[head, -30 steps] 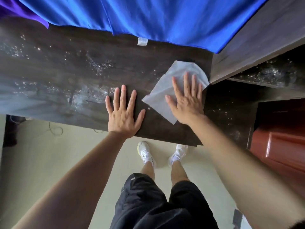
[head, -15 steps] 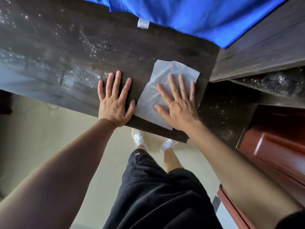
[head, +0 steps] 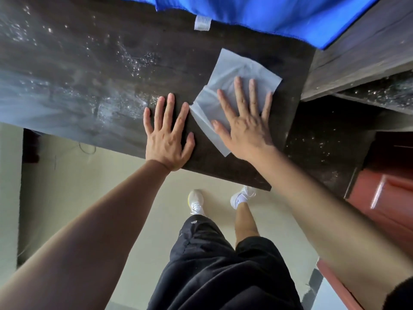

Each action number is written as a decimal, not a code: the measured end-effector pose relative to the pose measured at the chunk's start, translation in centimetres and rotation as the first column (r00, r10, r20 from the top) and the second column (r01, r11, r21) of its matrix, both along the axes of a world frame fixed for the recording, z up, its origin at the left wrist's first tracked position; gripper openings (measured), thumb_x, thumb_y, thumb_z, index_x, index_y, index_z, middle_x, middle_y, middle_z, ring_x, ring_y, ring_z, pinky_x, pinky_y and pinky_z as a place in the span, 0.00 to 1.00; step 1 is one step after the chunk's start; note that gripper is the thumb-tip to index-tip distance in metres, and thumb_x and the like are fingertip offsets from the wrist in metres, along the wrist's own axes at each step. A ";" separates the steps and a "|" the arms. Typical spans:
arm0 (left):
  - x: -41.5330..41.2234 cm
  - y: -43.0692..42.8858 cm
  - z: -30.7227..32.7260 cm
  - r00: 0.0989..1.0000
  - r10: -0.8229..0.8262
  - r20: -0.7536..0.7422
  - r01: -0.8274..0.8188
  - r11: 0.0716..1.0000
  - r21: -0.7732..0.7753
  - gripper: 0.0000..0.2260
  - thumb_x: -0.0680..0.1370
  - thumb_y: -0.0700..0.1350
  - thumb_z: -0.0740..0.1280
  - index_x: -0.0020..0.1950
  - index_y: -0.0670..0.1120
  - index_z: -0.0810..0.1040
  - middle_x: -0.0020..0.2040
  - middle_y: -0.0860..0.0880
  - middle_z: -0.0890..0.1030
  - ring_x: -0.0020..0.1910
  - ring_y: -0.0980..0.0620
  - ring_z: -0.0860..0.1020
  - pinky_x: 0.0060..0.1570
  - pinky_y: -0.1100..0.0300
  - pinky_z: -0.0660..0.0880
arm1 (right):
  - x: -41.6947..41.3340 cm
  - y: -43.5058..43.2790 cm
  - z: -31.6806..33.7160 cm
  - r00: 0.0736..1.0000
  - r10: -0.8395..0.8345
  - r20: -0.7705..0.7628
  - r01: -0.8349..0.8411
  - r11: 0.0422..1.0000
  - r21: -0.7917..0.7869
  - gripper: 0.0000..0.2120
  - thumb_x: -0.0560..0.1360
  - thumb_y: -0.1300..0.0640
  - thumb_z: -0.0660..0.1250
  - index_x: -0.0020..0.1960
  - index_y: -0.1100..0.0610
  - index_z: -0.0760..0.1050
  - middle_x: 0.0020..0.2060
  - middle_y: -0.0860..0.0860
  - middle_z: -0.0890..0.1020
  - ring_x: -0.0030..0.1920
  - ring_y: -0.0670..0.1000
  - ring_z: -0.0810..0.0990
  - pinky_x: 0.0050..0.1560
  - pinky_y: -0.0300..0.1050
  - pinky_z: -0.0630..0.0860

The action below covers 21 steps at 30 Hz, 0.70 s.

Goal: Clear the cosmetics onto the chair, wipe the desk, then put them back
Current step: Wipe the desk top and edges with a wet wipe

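White wipe point(head: 225, 86) is pressed flat on dark tabletop point(head: 89, 70) by R hand point(head: 243, 128), grip wide, fingers straight. L hand point(head: 167, 139) laid flat beside it, grip wide, holding nothing.

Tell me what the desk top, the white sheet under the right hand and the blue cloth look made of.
Desk top: dark wood or wood-look laminate, by its grain streaks; smooth, with a wet sheen and droplets.
White sheet: probably thin paper or a nonwoven wipe, faintly translucent, creased at its left edge.
Blue cloth: soft textile, with a hemmed edge and a white sewn label.
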State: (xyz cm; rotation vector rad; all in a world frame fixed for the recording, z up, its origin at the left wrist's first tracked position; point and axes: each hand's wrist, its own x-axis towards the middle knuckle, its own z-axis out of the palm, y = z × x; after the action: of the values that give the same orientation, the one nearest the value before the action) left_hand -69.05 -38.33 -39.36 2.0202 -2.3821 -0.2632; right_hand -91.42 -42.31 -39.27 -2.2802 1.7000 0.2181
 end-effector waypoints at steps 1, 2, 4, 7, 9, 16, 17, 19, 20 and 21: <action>0.0 0.0 0.0 1.000 0.002 0.005 -0.002 1.000 0.008 0.31 0.78 0.57 0.57 0.80 0.49 0.58 0.81 0.41 0.54 0.80 0.39 0.50 0.74 0.34 0.47 | -0.7 1.4 -0.1 1.000 -0.010 0.002 0.010 1.000 -0.018 0.34 0.81 0.32 0.42 0.82 0.44 0.40 0.82 0.58 0.43 0.80 0.64 0.40 0.75 0.73 0.43; 0.0 0.1 0.0 1.000 0.003 0.011 -0.003 1.000 0.014 0.31 0.79 0.58 0.57 0.80 0.49 0.57 0.81 0.41 0.53 0.80 0.39 0.50 0.74 0.35 0.47 | -1.6 2.7 -0.2 0.999 -0.036 0.007 0.036 0.999 -0.036 0.34 0.81 0.32 0.43 0.82 0.45 0.41 0.82 0.57 0.43 0.80 0.64 0.41 0.76 0.71 0.44; 0.0 0.1 -0.2 1.000 0.005 0.019 -0.005 1.000 0.019 0.31 0.79 0.59 0.56 0.81 0.50 0.56 0.81 0.42 0.52 0.80 0.40 0.49 0.75 0.35 0.46 | -3.3 5.1 -0.4 0.993 -0.120 0.020 0.121 0.990 -0.072 0.35 0.81 0.33 0.46 0.83 0.47 0.44 0.82 0.58 0.45 0.81 0.64 0.42 0.77 0.68 0.46; 0.1 0.2 -0.5 1.000 0.006 0.018 -0.006 1.000 0.024 0.31 0.80 0.61 0.54 0.81 0.50 0.54 0.81 0.42 0.51 0.80 0.40 0.49 0.75 0.35 0.46 | -4.8 8.8 -0.7 0.970 -0.238 0.052 0.242 0.966 -0.088 0.35 0.82 0.35 0.49 0.83 0.52 0.47 0.81 0.60 0.46 0.81 0.64 0.42 0.79 0.62 0.47; 0.0 0.3 -0.5 1.000 0.008 0.017 -0.008 1.000 0.026 0.31 0.80 0.62 0.53 0.81 0.51 0.54 0.81 0.43 0.51 0.80 0.41 0.49 0.75 0.35 0.46 | -4.4 11.4 -0.6 0.957 -0.283 0.064 0.287 0.955 -0.068 0.36 0.83 0.36 0.50 0.83 0.53 0.46 0.81 0.60 0.46 0.80 0.64 0.41 0.80 0.59 0.45; 0.0 0.2 -0.6 1.000 0.021 -0.002 -0.021 1.000 0.023 0.32 0.80 0.64 0.51 0.81 0.51 0.53 0.82 0.44 0.50 0.80 0.41 0.48 0.75 0.35 0.46 | -1.8 13.3 0.0 0.934 -0.353 0.062 0.354 0.935 -0.022 0.36 0.82 0.34 0.47 0.83 0.50 0.44 0.81 0.60 0.42 0.80 0.62 0.38 0.79 0.59 0.39; 0.0 0.3 -0.7 1.000 0.021 -0.002 -0.021 1.000 0.019 0.32 0.80 0.65 0.50 0.81 0.51 0.53 0.82 0.44 0.50 0.80 0.42 0.48 0.75 0.35 0.46 | -1.8 12.0 0.0 0.937 -0.345 0.055 0.347 0.937 -0.038 0.36 0.81 0.34 0.48 0.83 0.50 0.45 0.81 0.60 0.42 0.80 0.62 0.39 0.79 0.60 0.40; 0.0 0.3 -0.8 1.000 0.022 0.012 -0.022 1.000 0.011 0.32 0.80 0.66 0.48 0.81 0.51 0.53 0.82 0.44 0.50 0.80 0.42 0.48 0.75 0.35 0.46 | -1.8 8.2 -0.1 0.945 -0.325 0.036 0.327 0.944 -0.043 0.37 0.80 0.32 0.47 0.83 0.49 0.44 0.81 0.60 0.43 0.80 0.63 0.40 0.79 0.61 0.40; 0.0 0.3 -0.8 0.999 0.027 0.016 -0.027 1.000 0.006 0.33 0.80 0.67 0.47 0.81 0.51 0.53 0.82 0.44 0.50 0.80 0.42 0.48 0.75 0.35 0.46 | -1.7 6.0 -0.1 0.948 -0.318 0.013 0.318 0.947 -0.036 0.37 0.80 0.31 0.45 0.82 0.48 0.43 0.81 0.60 0.42 0.80 0.63 0.40 0.79 0.61 0.40; 0.0 0.3 -0.9 0.999 0.031 0.016 -0.031 1.000 -0.002 0.33 0.80 0.67 0.47 0.81 0.51 0.53 0.82 0.44 0.50 0.80 0.42 0.49 0.75 0.35 0.46 | -1.6 3.6 -0.2 0.947 -0.322 -0.020 0.321 0.947 -0.032 0.38 0.79 0.30 0.43 0.82 0.47 0.41 0.81 0.60 0.42 0.80 0.64 0.39 0.79 0.62 0.39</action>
State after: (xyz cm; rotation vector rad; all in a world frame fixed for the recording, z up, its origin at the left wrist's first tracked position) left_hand -69.02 -38.07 -40.25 2.0644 -2.3571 -0.2457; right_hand -93.01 -38.71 -39.49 -1.9845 2.0657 0.1525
